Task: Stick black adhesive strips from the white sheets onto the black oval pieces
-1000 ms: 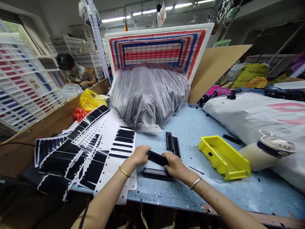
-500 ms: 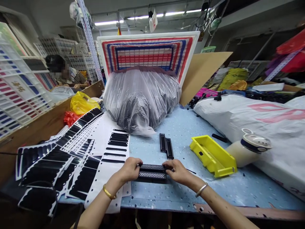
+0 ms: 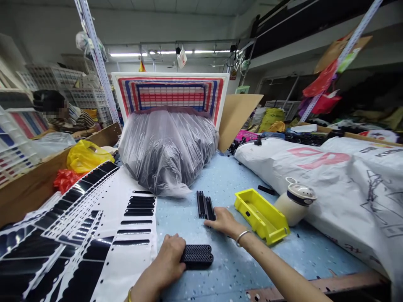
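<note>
L hand point(image 3: 171, 256) pinches textured blk bars point(image 3: 199, 254) at one end only; could splay if squeeze slackens. R hand point(image 3: 223, 222) at ridged blk bars point(image 3: 201, 205), can't tell if pinching.

blue counter point(image 3: 231, 272): two black blocks point(image 3: 199, 254) near front edge, yellow bin point(image 3: 256, 225) farther back, strip sheets point(image 3: 115, 199) toward left edge.

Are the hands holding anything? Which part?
The left hand holds two black bars by their left ends. The right hand is at the farther black bars; a grip can't be told.
</note>
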### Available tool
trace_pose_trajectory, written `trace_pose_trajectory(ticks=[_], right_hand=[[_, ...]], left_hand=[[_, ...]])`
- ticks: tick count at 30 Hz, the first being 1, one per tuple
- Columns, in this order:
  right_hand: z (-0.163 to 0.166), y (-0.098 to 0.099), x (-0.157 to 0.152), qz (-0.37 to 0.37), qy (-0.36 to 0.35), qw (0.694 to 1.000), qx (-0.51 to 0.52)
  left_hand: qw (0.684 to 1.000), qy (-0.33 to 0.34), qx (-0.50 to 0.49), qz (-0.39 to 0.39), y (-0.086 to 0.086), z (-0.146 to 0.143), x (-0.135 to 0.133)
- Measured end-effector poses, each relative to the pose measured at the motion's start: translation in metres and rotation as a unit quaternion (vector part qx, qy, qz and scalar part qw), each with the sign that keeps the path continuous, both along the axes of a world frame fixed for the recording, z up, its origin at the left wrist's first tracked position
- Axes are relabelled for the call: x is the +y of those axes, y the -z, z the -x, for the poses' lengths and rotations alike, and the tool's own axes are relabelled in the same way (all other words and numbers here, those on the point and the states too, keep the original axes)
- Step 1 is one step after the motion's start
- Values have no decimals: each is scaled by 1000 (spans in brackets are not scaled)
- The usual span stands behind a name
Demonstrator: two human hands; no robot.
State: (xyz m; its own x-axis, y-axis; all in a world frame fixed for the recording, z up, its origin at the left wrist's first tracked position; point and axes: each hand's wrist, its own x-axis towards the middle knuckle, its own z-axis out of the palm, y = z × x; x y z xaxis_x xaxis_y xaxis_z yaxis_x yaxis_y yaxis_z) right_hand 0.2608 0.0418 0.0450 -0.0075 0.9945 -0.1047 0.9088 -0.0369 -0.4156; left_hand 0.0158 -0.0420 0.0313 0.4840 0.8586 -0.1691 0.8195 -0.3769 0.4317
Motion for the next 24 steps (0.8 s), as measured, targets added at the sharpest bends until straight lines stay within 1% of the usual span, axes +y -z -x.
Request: trace_pose_trajectory(ticks=[2, 4, 6, 8, 11, 14, 16, 17, 19, 21, 22, 24], right_hand=[[-3, 0, 3, 4, 20, 999, 36], [-12, -2, 0, 8, 38, 996, 85], [-22, -8, -9, 13, 40, 989, 145], [-27, -16, -23, 14, 27, 978, 205], [-24, -26, -43, 16, -2, 965, 263], [-10, -35, -58, 29, -45, 952, 300], [1, -38, -63, 33, -89, 954, 284], [7, -38, -63, 35, -113, 957, 264], [17, -34, -62, 45, -154, 962, 223], [26, -26, -56, 64, -179, 961, 200], [29, -21, -53, 74, -184, 961, 191], [33, -10, -47, 83, -187, 966, 160]], left_hand=[[1000, -18, -21, 14, -2, -1, 0], [996, -62, -61, 24, -2, 3, 1], [986, -114, -118, 18, 0, 7, 6], [970, -147, -195, 1, 0, 9, 13], [937, -155, -314, -7, -3, 4, 29], [918, -158, -364, -6, -10, -5, 45], [916, -163, -367, -21, -16, -8, 54], [920, -156, -358, -40, -18, -8, 57], [942, -120, -300, -91, -21, -6, 61], [967, -75, -213, -118, -20, -1, 61], [976, -59, -174, -113, -17, 2, 60], [987, -48, -132, -79, -10, 7, 54]])
